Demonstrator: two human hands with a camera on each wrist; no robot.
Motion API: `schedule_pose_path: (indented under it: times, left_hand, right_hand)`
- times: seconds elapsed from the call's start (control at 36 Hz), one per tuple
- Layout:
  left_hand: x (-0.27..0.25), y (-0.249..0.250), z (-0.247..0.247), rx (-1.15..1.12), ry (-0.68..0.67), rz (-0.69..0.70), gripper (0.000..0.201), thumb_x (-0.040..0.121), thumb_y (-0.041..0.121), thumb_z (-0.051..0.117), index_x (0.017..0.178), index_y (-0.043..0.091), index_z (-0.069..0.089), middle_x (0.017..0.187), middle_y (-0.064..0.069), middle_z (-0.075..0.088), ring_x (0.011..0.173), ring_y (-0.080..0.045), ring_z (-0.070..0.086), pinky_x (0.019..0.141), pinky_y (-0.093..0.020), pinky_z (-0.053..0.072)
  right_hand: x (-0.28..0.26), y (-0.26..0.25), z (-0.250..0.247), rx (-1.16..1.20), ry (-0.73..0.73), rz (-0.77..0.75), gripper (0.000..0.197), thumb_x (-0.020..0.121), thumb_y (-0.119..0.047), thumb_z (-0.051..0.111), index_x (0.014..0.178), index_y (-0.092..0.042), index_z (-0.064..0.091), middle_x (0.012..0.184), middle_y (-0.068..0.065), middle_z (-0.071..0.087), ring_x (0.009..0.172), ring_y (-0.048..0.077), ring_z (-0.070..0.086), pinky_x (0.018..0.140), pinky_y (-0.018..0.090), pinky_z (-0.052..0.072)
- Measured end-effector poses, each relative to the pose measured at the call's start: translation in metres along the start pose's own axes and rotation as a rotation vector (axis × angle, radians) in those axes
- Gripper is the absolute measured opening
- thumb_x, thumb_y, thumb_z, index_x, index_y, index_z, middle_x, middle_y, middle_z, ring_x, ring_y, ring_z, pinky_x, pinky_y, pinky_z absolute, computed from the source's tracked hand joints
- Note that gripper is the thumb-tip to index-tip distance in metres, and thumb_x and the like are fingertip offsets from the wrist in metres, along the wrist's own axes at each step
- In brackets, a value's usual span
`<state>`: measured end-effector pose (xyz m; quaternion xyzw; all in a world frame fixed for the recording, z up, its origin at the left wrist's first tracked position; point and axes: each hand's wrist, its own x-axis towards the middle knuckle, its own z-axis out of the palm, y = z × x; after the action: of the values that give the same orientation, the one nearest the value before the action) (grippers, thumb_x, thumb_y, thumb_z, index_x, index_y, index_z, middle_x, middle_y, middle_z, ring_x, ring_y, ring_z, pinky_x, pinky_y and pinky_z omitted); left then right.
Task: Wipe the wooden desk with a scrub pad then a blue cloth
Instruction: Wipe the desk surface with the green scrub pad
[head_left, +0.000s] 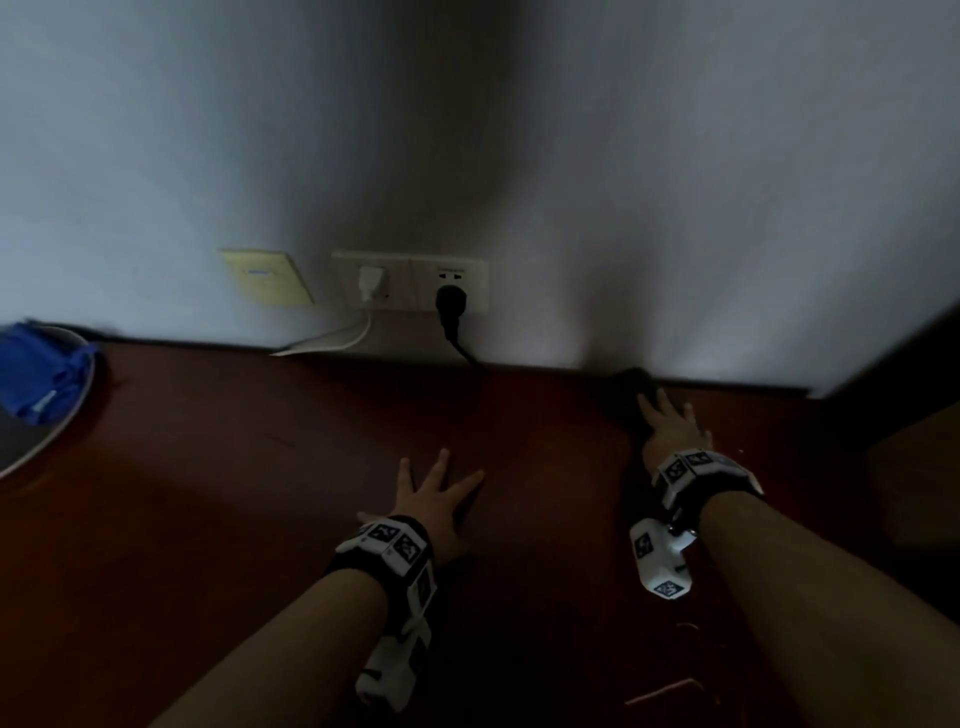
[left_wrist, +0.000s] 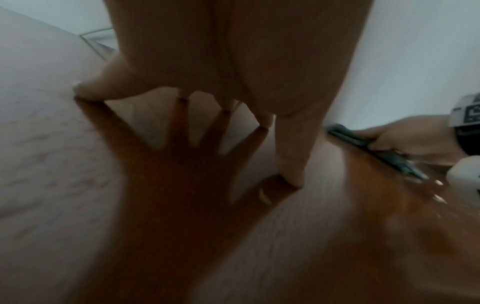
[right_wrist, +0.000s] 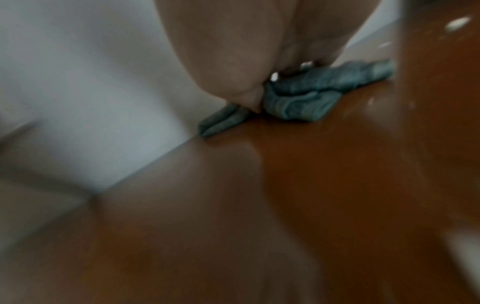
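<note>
Dim room, dark reddish-brown wooden desk (head_left: 234, 493) against a white wall (head_left: 675, 182). My left hand (head_left: 434, 501) is nearest, flat on the desk, fingers spread, holding nothing. Further out, my right hand (head_left: 670, 431) presses a crumpled grey-green scrub pad (right_wrist: 311, 92) down at the desk's back edge, touching the wall, fingers extended over it. Far left: folded blue cloth (head_left: 39, 371) on a round plate (head_left: 78, 410). Wall sockets (head_left: 410, 280) beyond, two plugs in.
</note>
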<state>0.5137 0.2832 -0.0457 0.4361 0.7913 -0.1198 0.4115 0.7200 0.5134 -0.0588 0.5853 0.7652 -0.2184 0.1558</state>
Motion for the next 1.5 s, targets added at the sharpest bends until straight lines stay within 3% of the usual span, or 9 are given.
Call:
schedule_pose_path:
  times: [0.28,0.5,0.81,0.94,1.0,1.11,1.28,1.36,1.5]
  left_hand:
    - [0.004,0.001,0.003,-0.024,0.021,-0.004,0.094,0.076,0.053,0.072,0.136,0.07,0.001,0.152,0.023,-0.03,0.14,-0.032,-0.031,0.094,-0.084,0.015]
    - [0.005,0.002,0.003,-0.02,0.028,-0.002,0.093,0.079,0.048,0.072,0.14,0.065,0.004,0.155,0.019,-0.026,0.141,-0.035,-0.028,0.097,-0.081,0.017]
    - [0.016,-0.004,0.019,0.064,0.045,0.042,0.118,0.059,0.066,0.077,0.143,0.059,-0.007,0.156,0.012,-0.026,0.139,-0.043,-0.028,0.108,-0.07,0.016]
    - [0.015,-0.003,0.02,0.031,0.052,0.039,0.119,0.06,0.062,0.079,0.142,0.06,-0.008,0.156,0.013,-0.028,0.139,-0.041,-0.029,0.109,-0.069,0.018]
    - [0.013,-0.003,0.021,0.011,0.052,0.038,0.119,0.061,0.06,0.08,0.142,0.06,-0.007,0.155,0.014,-0.028,0.139,-0.04,-0.03,0.108,-0.07,0.019]
    - [0.011,-0.002,0.02,-0.016,0.044,0.04,0.118,0.062,0.057,0.081,0.142,0.06,-0.006,0.154,0.015,-0.03,0.139,-0.037,-0.031,0.107,-0.071,0.018]
    - [-0.002,0.005,0.014,-0.017,0.025,0.029,0.113,0.068,0.053,0.08,0.143,0.06,-0.004,0.153,0.017,-0.031,0.141,-0.033,-0.03,0.098,-0.081,0.015]
    - [-0.003,0.006,0.014,-0.02,0.03,0.021,0.111,0.069,0.052,0.079,0.143,0.06,-0.004,0.153,0.017,-0.031,0.141,-0.033,-0.03,0.097,-0.082,0.016]
    - [-0.003,0.007,0.015,-0.013,0.029,0.009,0.113,0.067,0.054,0.079,0.142,0.061,-0.005,0.153,0.018,-0.032,0.141,-0.033,-0.031,0.096,-0.082,0.015]
  right_hand:
    - [0.013,-0.002,0.001,-0.035,0.047,-0.103,0.059,0.097,-0.026,0.037,0.149,-0.037,0.01,0.159,-0.009,-0.003,0.146,0.026,-0.002,0.114,0.054,0.011]
    - [-0.041,-0.028,0.044,-0.145,-0.027,-0.584,0.065,0.096,-0.005,0.034,0.146,-0.043,0.018,0.158,-0.014,-0.001,0.146,0.02,-0.005,0.116,0.045,0.0]
    - [-0.09,-0.006,0.034,-0.232,-0.388,-0.734,0.073,0.087,0.018,0.043,0.144,-0.026,0.035,0.156,-0.009,0.014,0.145,0.014,0.004,0.114,0.024,0.004]
    - [-0.085,0.024,0.02,0.384,-0.012,-0.577,0.055,0.083,0.024,0.038,0.113,-0.012,0.067,0.129,0.0,0.054,0.129,0.025,0.046,0.101,0.002,0.021]
    - [-0.072,0.032,0.007,0.372,0.109,-0.524,0.051,0.084,0.02,0.039,0.119,-0.009,0.063,0.13,0.007,0.056,0.126,0.027,0.048,0.101,0.01,0.027]
    - [-0.047,0.05,-0.013,0.569,0.348,-0.383,0.053,0.08,0.025,0.036,0.123,0.003,0.058,0.136,0.018,0.049,0.124,0.026,0.047,0.093,-0.008,0.021]
    - [0.008,0.059,0.002,0.16,0.073,-0.031,0.057,0.097,-0.017,0.042,0.149,-0.024,0.019,0.159,0.002,0.005,0.145,0.033,0.003,0.118,0.046,0.01]
    - [0.009,0.04,0.009,0.08,0.039,0.041,0.067,0.094,-0.049,0.041,0.15,-0.033,0.006,0.159,-0.004,-0.008,0.145,0.029,-0.008,0.115,0.051,0.004]
    - [-0.002,0.001,0.016,-0.067,-0.01,-0.118,0.068,0.093,-0.056,0.034,0.149,-0.036,0.0,0.158,-0.007,-0.013,0.145,0.027,-0.01,0.115,0.052,0.005]
